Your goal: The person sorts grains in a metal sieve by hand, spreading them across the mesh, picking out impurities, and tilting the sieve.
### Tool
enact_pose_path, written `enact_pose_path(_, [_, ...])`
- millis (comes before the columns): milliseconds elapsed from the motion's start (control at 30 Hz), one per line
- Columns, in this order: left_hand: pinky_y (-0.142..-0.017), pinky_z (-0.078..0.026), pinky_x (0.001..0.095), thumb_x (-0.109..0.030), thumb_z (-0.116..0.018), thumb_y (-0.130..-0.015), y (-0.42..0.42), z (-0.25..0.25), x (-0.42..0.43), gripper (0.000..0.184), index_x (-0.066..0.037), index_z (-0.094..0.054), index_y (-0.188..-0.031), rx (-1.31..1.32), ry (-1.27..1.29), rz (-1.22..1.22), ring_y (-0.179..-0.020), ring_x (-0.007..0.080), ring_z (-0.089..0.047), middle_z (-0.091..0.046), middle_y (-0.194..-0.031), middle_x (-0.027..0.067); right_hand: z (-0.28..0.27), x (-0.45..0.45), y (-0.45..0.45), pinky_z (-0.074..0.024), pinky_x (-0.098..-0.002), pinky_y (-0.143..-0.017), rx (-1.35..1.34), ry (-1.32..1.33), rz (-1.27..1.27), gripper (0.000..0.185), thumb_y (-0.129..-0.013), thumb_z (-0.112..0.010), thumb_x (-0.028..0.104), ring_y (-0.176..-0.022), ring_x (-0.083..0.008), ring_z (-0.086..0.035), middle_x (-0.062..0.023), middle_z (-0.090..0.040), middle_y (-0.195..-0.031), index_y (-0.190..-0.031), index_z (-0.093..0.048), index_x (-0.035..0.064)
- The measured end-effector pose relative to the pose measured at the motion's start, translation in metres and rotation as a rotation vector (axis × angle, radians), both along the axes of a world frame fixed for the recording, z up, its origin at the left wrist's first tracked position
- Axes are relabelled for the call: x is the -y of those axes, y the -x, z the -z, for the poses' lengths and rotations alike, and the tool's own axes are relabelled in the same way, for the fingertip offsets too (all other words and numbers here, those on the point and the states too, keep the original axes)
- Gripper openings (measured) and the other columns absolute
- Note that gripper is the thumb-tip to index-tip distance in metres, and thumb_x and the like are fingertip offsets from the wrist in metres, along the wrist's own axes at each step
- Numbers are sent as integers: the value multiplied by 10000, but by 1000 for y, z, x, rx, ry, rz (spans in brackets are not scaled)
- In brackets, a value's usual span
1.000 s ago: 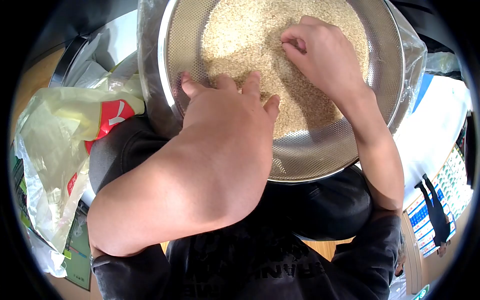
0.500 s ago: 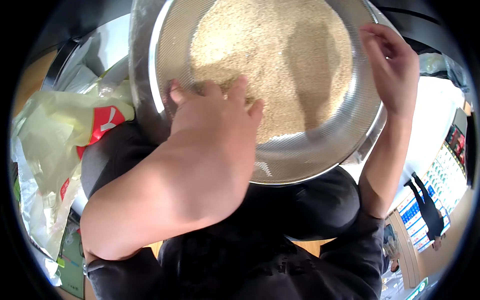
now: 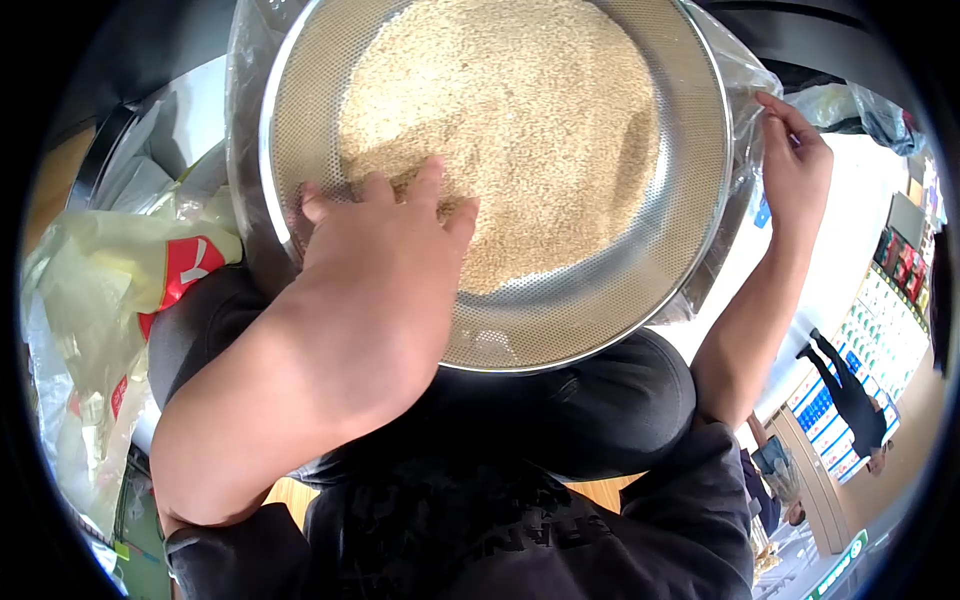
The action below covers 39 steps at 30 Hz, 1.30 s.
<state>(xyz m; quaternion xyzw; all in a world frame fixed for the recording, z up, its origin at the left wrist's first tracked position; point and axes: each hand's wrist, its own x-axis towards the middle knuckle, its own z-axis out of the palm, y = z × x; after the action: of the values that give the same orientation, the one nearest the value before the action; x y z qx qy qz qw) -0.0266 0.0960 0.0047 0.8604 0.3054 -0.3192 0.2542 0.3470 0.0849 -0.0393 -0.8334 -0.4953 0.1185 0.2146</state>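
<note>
Tan grain (image 3: 540,130) lies in a round perforated steel bowl (image 3: 590,310) over the person's legs (image 3: 620,400), its patch roughly round, with no clear long axis. The left hand (image 3: 382,232) is nearer — loose, fingers spread at the grain's near-left edge, most of it ahead and rightward. The right hand (image 3: 798,165) is outside the rim, fingers curled by clear plastic (image 3: 748,80) — whether pinching, I cannot tell.

We seem to be in a shop or showroom, though we cannot tell which: we see a tall display of blue, green and white rows (image 3: 872,325), a green sign with white lettering (image 3: 840,566), a standing person in dark clothes (image 3: 857,408) and light-brown wood-look flooring (image 3: 292,496).
</note>
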Motion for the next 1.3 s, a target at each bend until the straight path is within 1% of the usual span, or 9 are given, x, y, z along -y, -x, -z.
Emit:
enact_pose_path(67, [-1081, -465, 654, -191, -818, -843, 1, 0, 0, 805, -110, -455, -1557, -15, -16, -2, -1370, 357, -518, -398, -1618, 198, -2, -3, 19, -395, -243, -574, -66, -91, -26, 223, -983, -659, 94, -666, -46, -483, 20, -596, -744, -1160, -788, 54])
enact_pose_path(100, [-1078, -474, 633, -212, -766, -840, 1, 0, -2, 850, -53, -392, -1586, -30, -6, 69, -1364, 404, -514, -353, -1638, 240, -2, -6, 35, -395, -243, -574, -86, -91, -30, 223, -983, -659, 94, -666, -46, -483, 20, -596, -744, -1160, -788, 54])
enact_pose_path(167, [-1075, -484, 611, -234, -714, -836, 1, 1, -4, 902, 4, -329, -1616, -62, 5, 139, -1359, 450, -510, -309, -1658, 282, 2, -11, 67, -458, -266, -619, -148, -49, -333, 204, -992, -677, 93, -717, -70, -537, 3, -645, -834, -1167, -773, 51])
enact_pose_path(233, [-1075, -486, 604, -247, -723, -835, 0, 2, -4, 931, 6, -303, -1627, -74, 21, 146, -1369, 451, -499, -276, -1671, 288, 7, -16, 106, -513, -303, -679, -209, 9, -690, 203, -979, -706, 110, -759, -153, -622, -43, -683, -933, -1165, -766, 52])
enact_pose_path(300, [-1073, -489, 601, -256, -731, -833, 0, 1, -4, 957, 9, -280, -1634, -70, 16, 161, -1383, 449, -487, -254, -1679, 294, 15, -20, 141, -560, -349, -761, -173, 48, -904, 199, -921, -729, 81, -838, -258, -685, -93, -696, -988, -1114, -774, 57])
enact_pose_path(400, [-1068, -491, 601, -264, -734, -836, -3, -1, -9, 973, 14, -261, -1639, -76, 24, 157, -1400, 451, -474, -243, -1680, 303, 39, -18, 172, -580, -391, -830, -163, 32, -1029, 209, -861, -724, 43, -935, -301, -694, -108, -675, -983, -1063, -775, 51])
enact_pose_path(633, [-1044, -495, 611, -260, -702, -873, -7, 1, -8, 918, 22, -272, -1633, -149, 20, 168, -1423, 476, -457, -210, -1691, 315, 48, -14, 176, -596, -395, -869, -108, 221, -1060, 210, -848, -695, 21, -1002, -291, -690, -94, -668, -976, -1039, -776, 44])
enact_pose_path(933, [-984, -529, 618, -244, -708, -872, -7, 3, -5, 925, 86, -259, -1611, -116, -43, 212, -1454, 501, -426, -211, -1679, 344, 48, -12, 176, -603, -413, -823, -135, 220, -969, 180, -889, -708, 51, -928, -306, -722, -86, -673, -1014, -1050, -781, 86])
enact_pose_path(1300, [-1027, -508, 636, -244, -718, -854, -7, -1, -11, 953, 103, -247, -1605, -115, 44, 230, -1460, 512, -414, -283, -1644, 360, 55, -10, 174, -601, -426, -824, -132, 200, -985, 187, -899, -713, 68, -941, -304, -724, -92, -667, -1048, -1076, -770, 89])
